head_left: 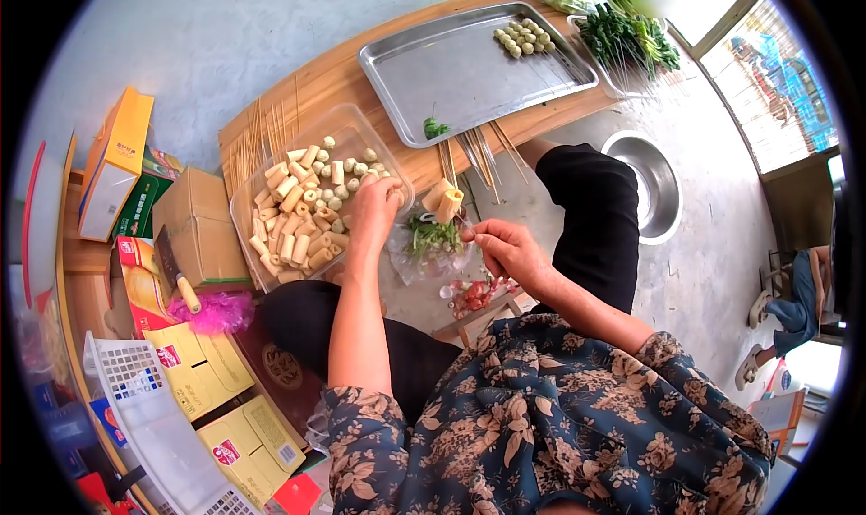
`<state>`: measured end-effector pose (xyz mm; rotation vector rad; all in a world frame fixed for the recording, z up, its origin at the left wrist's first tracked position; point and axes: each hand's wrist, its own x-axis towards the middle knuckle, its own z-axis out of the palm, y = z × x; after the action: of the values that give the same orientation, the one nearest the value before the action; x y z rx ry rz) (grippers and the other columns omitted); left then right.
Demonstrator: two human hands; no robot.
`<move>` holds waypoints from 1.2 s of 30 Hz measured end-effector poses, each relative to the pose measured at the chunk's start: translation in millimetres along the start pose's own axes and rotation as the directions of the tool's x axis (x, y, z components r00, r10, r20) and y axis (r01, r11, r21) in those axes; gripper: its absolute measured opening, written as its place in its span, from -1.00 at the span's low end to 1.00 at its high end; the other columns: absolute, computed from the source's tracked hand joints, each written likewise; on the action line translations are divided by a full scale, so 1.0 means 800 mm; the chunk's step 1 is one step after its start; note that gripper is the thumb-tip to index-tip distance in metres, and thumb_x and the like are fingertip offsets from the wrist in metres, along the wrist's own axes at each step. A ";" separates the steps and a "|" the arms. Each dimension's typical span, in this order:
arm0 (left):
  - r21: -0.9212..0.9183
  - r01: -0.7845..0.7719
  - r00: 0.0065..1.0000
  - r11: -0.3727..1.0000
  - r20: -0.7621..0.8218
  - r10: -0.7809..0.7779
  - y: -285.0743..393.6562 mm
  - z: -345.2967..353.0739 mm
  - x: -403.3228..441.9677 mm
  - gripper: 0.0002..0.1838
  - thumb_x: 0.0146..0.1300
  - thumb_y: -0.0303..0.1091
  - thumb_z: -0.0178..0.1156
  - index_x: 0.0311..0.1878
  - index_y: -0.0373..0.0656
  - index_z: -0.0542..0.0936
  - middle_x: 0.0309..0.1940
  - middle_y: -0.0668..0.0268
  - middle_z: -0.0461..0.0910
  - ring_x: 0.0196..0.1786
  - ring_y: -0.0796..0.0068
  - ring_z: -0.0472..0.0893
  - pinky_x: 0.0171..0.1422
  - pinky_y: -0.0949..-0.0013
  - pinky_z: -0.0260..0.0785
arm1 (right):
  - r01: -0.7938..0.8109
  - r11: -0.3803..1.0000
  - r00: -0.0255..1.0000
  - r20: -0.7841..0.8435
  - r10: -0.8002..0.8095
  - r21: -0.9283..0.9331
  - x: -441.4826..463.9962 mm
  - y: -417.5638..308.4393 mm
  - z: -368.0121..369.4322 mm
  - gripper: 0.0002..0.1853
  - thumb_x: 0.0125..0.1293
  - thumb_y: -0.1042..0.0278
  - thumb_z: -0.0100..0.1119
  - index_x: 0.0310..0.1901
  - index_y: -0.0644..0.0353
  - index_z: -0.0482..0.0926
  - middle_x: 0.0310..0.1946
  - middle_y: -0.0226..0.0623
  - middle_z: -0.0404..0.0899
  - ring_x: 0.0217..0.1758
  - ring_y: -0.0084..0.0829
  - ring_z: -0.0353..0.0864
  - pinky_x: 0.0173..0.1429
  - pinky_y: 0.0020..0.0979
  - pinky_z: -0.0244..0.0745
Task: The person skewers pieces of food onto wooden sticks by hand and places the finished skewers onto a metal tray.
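Observation:
My left hand point(375, 210) is at the right side of a clear plastic tub point(242, 222), fingers curled together; whatever they hold is hidden. In the tub lie many short tan tube-shaped pieces point(293, 195) and pale green balls point(341, 191). My right hand point(511, 248) pinches a thin skewer point(465, 225) in front of me. Tan tube pieces point(443, 200) sit on the skewer's far end, just right of my left hand. Below them, a plastic bag with chopped greens point(435, 235) rests lower down.
A metal tray point(451, 73) on the wooden table point(316, 73) carries green balls point(524, 38) and one green bundle point(435, 128). Loose skewers point(262, 136) lie at left. Skewered greens point(627, 41) stand far right. A steel basin point(663, 190) is on the floor; a knife point(178, 276) rests by boxes.

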<state>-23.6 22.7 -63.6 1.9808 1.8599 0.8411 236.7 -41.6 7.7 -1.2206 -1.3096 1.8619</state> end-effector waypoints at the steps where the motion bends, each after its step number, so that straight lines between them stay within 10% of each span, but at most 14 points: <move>1: -0.018 -0.035 0.999 0.999 -0.023 0.035 -0.003 0.003 0.000 -0.72 -0.02 -0.48 0.27 -0.16 -0.15 0.66 -0.37 0.21 0.52 -0.29 0.28 0.56 -0.16 0.31 0.42 | -0.007 1.000 1.000 0.004 0.007 0.005 0.000 0.000 0.000 -0.78 0.40 0.39 -0.05 -0.09 0.30 0.56 -0.64 -0.59 0.30 -0.61 -0.75 0.22 -0.52 -0.61 0.13; 8: -0.445 0.368 0.928 0.817 0.116 -0.355 -0.021 0.004 0.010 -0.88 0.11 -0.53 0.24 -0.25 -0.28 0.63 -0.41 0.33 0.60 -0.43 0.55 0.59 -0.32 0.49 0.47 | 0.009 1.000 1.000 0.014 -0.009 -0.018 -0.001 0.000 0.003 -0.77 0.40 0.38 -0.04 -0.09 0.30 0.56 -0.65 -0.59 0.30 -0.61 -0.75 0.23 -0.53 -0.61 0.14; 14: -0.929 0.354 0.818 0.105 0.254 -0.515 0.009 -0.032 0.004 -0.86 0.25 -0.44 0.20 -0.17 -0.24 0.52 -0.32 0.27 0.57 -0.32 0.45 0.61 -0.21 0.40 0.54 | 0.024 1.000 0.997 0.067 -0.024 -0.010 -0.006 -0.007 0.019 -0.75 0.44 0.35 -0.09 -0.04 0.32 0.52 -0.71 -0.53 0.30 -0.67 -0.72 0.23 -0.55 -0.62 0.16; 18: -0.943 0.321 0.839 -0.088 0.326 -0.436 0.009 -0.039 0.002 -0.78 0.29 -0.43 0.16 -0.04 -0.29 0.51 -0.25 0.21 0.56 -0.23 0.37 0.60 -0.08 0.33 0.54 | 0.052 0.998 0.994 0.094 -0.049 -0.029 -0.008 -0.016 0.025 -0.75 0.44 0.35 -0.09 -0.04 0.32 0.53 -0.70 -0.54 0.29 -0.67 -0.72 0.22 -0.56 -0.62 0.13; 32: -0.936 0.317 0.853 -0.151 0.351 -0.387 0.009 -0.038 0.000 -0.77 0.28 -0.44 0.17 -0.03 -0.28 0.53 -0.21 0.20 0.56 -0.17 0.37 0.59 0.01 0.30 0.54 | 0.039 0.997 0.994 0.103 -0.031 -0.072 -0.006 -0.018 0.025 -0.73 0.42 0.32 -0.08 -0.06 0.30 0.55 -0.66 -0.47 0.40 -0.64 -0.68 0.36 -0.54 -0.58 0.30; 36: -0.945 0.302 0.867 -0.127 0.328 -0.376 0.012 -0.039 0.001 -0.78 0.27 -0.45 0.17 -0.05 -0.29 0.50 -0.27 0.20 0.59 -0.22 0.38 0.62 -0.05 0.31 0.56 | 0.048 0.998 0.995 0.084 -0.045 -0.042 -0.006 -0.019 0.029 -0.74 0.45 0.35 -0.10 -0.04 0.31 0.53 -0.72 -0.56 0.25 -0.69 -0.72 0.17 -0.58 -0.61 0.07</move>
<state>-34.2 16.9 -33.1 0.4018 0.9150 1.4340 217.2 -49.6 26.0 -1.1360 -1.4184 1.8779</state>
